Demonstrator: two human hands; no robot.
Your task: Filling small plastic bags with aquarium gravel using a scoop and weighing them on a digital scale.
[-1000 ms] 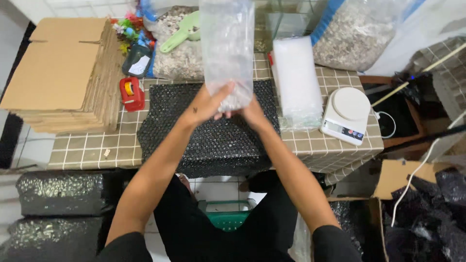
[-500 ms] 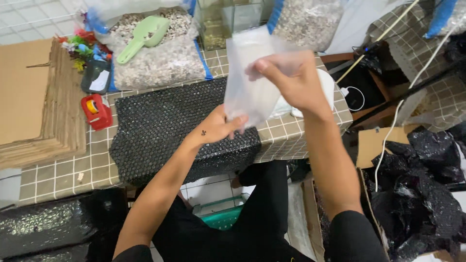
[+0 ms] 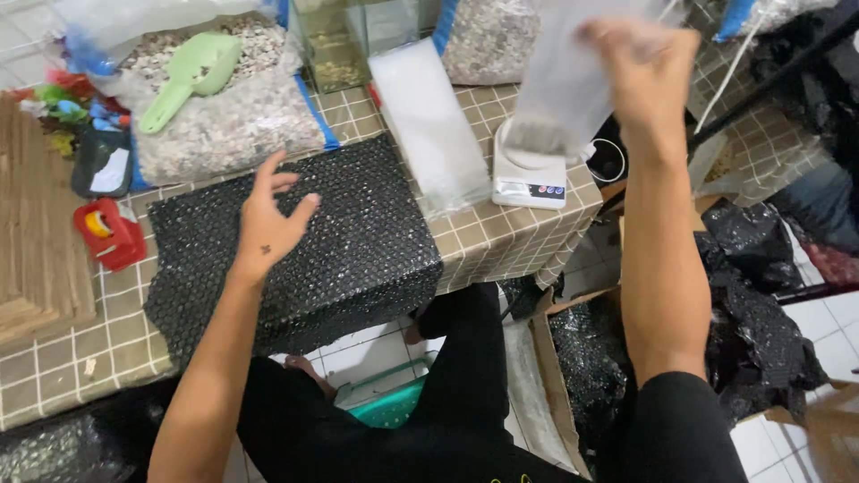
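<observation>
Your tiled table (image 3: 501, 237) fills the upper left of the view, and a black bubble-wrap sheet (image 3: 358, 241) lies across its front, drooping over the near edge. Behind the sheet sits a large clear bag of pale gravel (image 3: 233, 125) with a green scoop (image 3: 192, 76) resting on top. Flattened cardboard (image 3: 36, 241) is stacked at the far left, only partly in view. A stack of clear plastic bags (image 3: 429, 125) lies beside the sheet, and just past it stands a small white scale (image 3: 532, 174).

Your right hand (image 3: 640, 67) is raised above the scale, its grip pinched on the top of a clear plastic bag (image 3: 559, 89) that hangs down from your fingers, with its lower end over the scale pan. The bag and hand are blurred, so what is inside it is hard to make out, and the bag's top is cut off by the frame edge.

Your left hand (image 3: 268, 219) hovers over the black sheet, its grip spread wide and holding nothing, well apart from the hanging bag. A small red tape dispenser (image 3: 107, 233) sits left of the sheet.
</observation>
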